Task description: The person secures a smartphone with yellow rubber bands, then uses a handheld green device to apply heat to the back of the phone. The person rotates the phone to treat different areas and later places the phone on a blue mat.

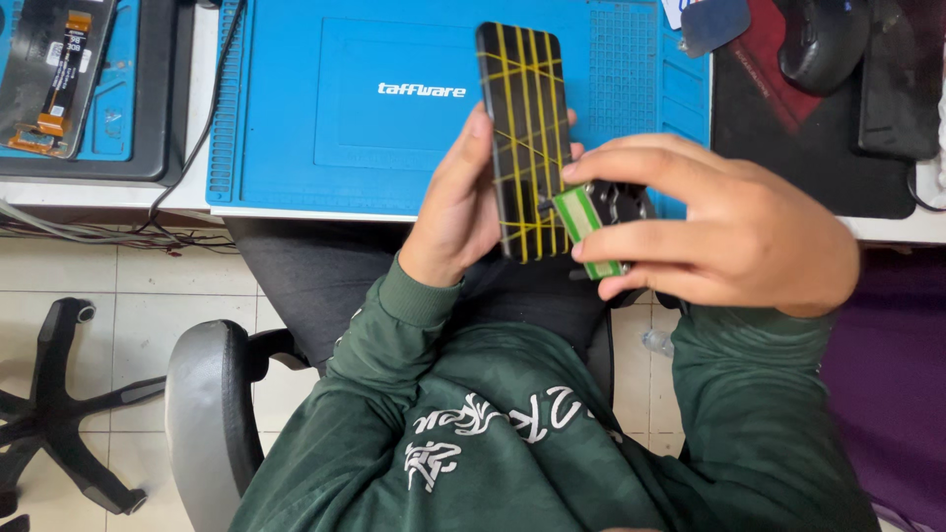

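Beyond the bench's front edge, left hand [455, 202] clasps a black yellow-taped phone [525, 138]; right hand [734, 232] pinches a green-striped clamp [587, 229].

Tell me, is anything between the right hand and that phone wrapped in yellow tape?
Yes. The right hand pinches a small green tool whose end meets the phone's edge, so the tool sits between them. The left hand grips the phone directly, with nothing between.

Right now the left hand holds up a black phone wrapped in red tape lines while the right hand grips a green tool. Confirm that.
Not quite: the tape lines on the phone are yellow, not red. The head view shows the left hand holding it and the right hand gripping the green tool.
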